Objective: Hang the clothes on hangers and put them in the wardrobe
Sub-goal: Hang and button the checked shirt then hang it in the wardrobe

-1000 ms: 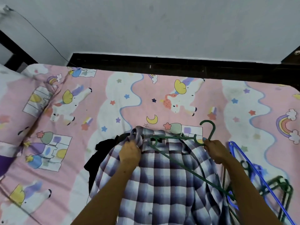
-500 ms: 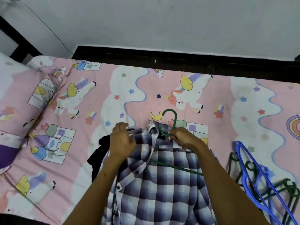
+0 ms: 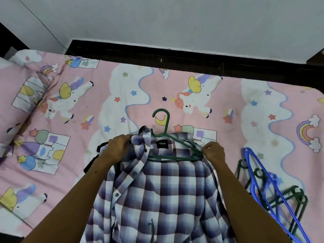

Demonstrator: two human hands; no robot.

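A purple-and-white plaid shirt [image 3: 163, 195] lies open on the bed in front of me. A green hanger [image 3: 168, 135] sits inside its collar, hook pointing away from me over the sheet. My left hand [image 3: 119, 146] grips the shirt's left collar and shoulder cloth. My right hand [image 3: 213, 150] pinches the shirt's right shoulder at the hanger's right end. A black garment [image 3: 93, 160] lies partly hidden under the shirt's left side.
Loose blue hangers [image 3: 266, 183] and green hangers [image 3: 291, 199] are piled on the bed at my right. The pink unicorn bedsheet [image 3: 105, 102] covers the mattress, a pillow [image 3: 15, 95] lies at far left. A dark bed frame [image 3: 175, 57] and white wall stand behind.
The hanger has gone from lying across the shirt to sitting in the collar, hook turned away from me. My right hand slid from the hook out to the right shoulder.
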